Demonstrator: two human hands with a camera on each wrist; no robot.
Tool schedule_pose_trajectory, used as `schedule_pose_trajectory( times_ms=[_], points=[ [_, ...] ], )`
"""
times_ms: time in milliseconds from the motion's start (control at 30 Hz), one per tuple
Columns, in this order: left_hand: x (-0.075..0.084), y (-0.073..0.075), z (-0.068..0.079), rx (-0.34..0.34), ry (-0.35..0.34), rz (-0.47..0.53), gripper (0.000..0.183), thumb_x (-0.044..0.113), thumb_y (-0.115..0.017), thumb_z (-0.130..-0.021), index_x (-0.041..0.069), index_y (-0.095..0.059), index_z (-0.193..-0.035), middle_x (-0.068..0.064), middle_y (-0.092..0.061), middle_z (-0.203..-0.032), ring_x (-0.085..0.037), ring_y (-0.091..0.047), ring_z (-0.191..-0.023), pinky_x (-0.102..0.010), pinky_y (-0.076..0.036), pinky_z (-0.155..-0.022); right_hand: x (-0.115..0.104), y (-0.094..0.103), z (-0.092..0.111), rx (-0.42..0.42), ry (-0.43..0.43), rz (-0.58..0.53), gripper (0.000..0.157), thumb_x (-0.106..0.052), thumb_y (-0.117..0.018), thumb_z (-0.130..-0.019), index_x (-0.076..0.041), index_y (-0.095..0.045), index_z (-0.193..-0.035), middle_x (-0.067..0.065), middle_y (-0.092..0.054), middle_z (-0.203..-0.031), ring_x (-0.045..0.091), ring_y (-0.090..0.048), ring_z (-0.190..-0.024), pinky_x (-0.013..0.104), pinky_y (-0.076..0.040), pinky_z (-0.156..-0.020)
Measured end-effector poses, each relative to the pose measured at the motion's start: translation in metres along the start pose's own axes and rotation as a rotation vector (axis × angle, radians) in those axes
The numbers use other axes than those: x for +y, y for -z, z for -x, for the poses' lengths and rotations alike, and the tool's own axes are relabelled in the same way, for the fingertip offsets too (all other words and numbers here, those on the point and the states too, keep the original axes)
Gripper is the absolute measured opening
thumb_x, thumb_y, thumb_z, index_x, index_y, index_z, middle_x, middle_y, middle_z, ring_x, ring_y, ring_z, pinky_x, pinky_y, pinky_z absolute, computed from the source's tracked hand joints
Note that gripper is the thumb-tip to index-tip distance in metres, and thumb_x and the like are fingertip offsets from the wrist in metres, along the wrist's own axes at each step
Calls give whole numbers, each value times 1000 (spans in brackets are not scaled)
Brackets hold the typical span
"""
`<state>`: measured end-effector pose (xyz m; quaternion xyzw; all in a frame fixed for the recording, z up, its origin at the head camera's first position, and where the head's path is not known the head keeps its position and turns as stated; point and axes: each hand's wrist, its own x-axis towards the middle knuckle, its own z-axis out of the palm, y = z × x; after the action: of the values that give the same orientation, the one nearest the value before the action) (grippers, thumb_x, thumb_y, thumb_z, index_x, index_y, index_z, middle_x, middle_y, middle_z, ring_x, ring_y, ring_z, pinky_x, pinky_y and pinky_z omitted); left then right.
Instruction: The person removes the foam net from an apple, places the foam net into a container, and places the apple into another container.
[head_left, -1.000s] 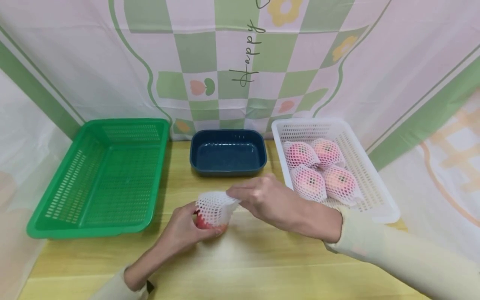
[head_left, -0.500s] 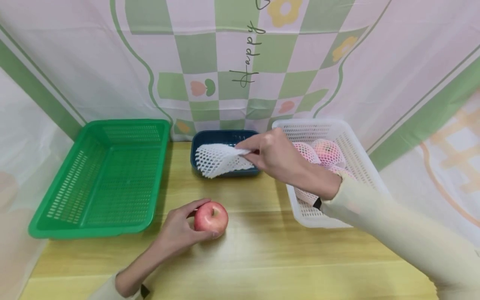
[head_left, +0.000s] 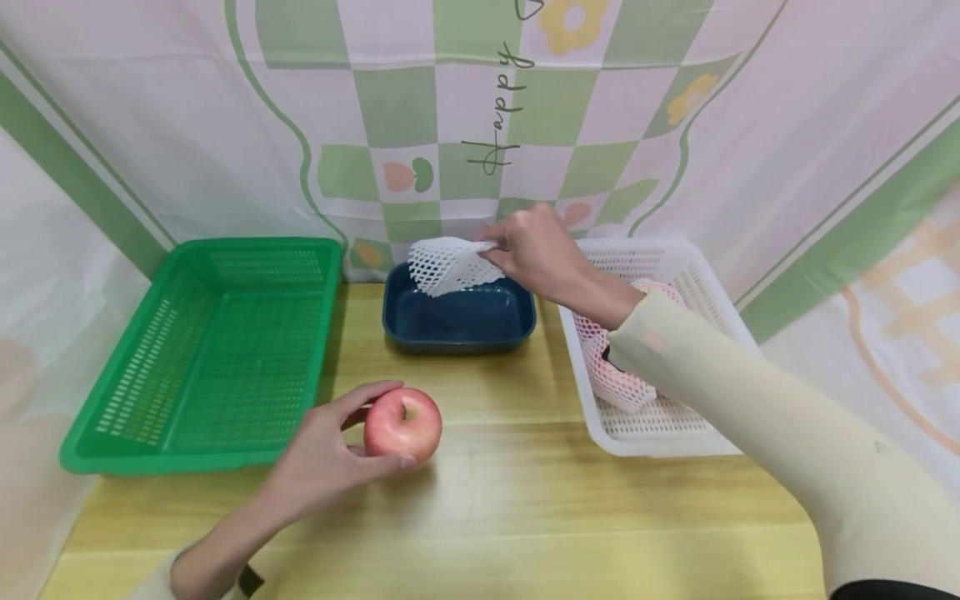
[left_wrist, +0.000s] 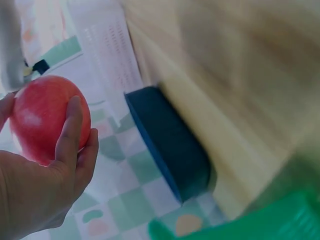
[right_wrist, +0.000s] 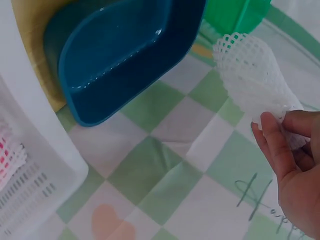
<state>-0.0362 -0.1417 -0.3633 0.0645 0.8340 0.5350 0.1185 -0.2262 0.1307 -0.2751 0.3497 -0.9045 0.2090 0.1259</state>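
Observation:
A bare red apple [head_left: 405, 427] sits in the grip of my left hand [head_left: 318, 454], thumb on its near side and fingers on the far side. The left wrist view shows those fingers [left_wrist: 70, 135] curled round the apple. My right hand [head_left: 536, 254] pinches one end of a white foam net sleeve [head_left: 450, 265], which hangs limp over the back of the dark blue tub [head_left: 459, 321]. In the right wrist view the net sleeve [right_wrist: 252, 75] flares out from between thumb and fingertips.
On the left stands a green basket [head_left: 202, 375] with nothing in it. A white basket [head_left: 637, 442] on the right holds net-wrapped apples [head_left: 618, 375], partly covered by my right arm. Behind everything hangs a checked curtain [head_left: 397, 108].
The net sleeve has come off the apple, and my right hand has carried it back and up over the blue tub. My left hand has shifted slightly left with the apple.

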Motion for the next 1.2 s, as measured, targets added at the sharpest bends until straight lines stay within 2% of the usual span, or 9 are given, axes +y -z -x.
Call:
schedule_pose_trajectory(
  times_ms=[133,367,600,733,867,933,1000,1133,1200],
  points=[
    [9,19,3,10,-21,7,80,25,-98,-74,18,-62,-145,-13,-64,-143,-39,-63,-130,-26,-63,-86,10,-8,-10,-47,-36,8,15,-5,-79,-93,-1,-83,-108,18,-80,-104,30,-79,-90,43,-66,-80],
    [22,58,3,55,-33,-49,79,31,-94,-82,20,-56,-151,-11,-58,-149,-37,-62,-131,-27,-63,-84,27,-25,-21,-101,-116,15,16,-7,-77,-95,-2,-83,-109,16,-80,-108,29,-79,-95,43,-65,-84],
    [24,95,-7,78,28,-39,77,33,-86,-91,23,-48,-157,-3,-53,-152,-32,-51,-143,-15,-55,-91,46,-40,-26,-140,-153,9,17,-4,-76,-94,-1,-83,-109,15,-80,-110,29,-77,-96,43,-64,-88],
    [17,118,-20,106,48,7,78,29,-81,-96,17,-40,-162,-4,-46,-156,-24,-51,-139,-13,-56,-91,54,-47,-29,-155,-160,15,15,-4,-74,-94,-1,-84,-106,15,-80,-109,30,-76,-95,44,-63,-89],
    [8,136,-37,140,94,158,83,21,-80,-97,10,-31,-164,-2,-41,-153,-15,-52,-127,-20,-61,-88,60,-54,-29,-180,-177,26,15,-4,-74,-94,2,-83,-106,18,-79,-110,33,-75,-101,47,-62,-93],
    [5,144,-44,151,114,239,87,18,-80,-97,7,-27,-164,-2,-38,-152,-17,-50,-126,-23,-63,-87,63,-59,-29,-200,-189,27,16,-4,-74,-95,3,-82,-107,18,-78,-113,34,-74,-105,47,-61,-95],
    [2,151,-51,162,133,278,90,16,-81,-96,5,-23,-164,-2,-37,-149,-18,-49,-125,-24,-63,-86,64,-63,-28,-222,-199,31,15,-5,-74,-96,1,-82,-106,18,-79,-110,33,-74,-101,47,-61,-93],
    [0,163,-66,182,151,281,94,15,-80,-97,3,-17,-165,1,-39,-142,-18,-49,-124,-25,-64,-86,67,-69,-26,-253,-205,34,12,-3,-72,-96,-1,-83,-101,15,-80,-97,30,-73,-85,45,-62,-85],
    [-1,168,-73,193,156,246,94,17,-79,-98,2,-15,-165,3,-40,-137,-17,-50,-122,-24,-64,-85,68,-72,-26,-260,-209,35,13,-2,-71,-96,-1,-82,-101,15,-79,-97,30,-73,-85,45,-62,-85]
  ],
)
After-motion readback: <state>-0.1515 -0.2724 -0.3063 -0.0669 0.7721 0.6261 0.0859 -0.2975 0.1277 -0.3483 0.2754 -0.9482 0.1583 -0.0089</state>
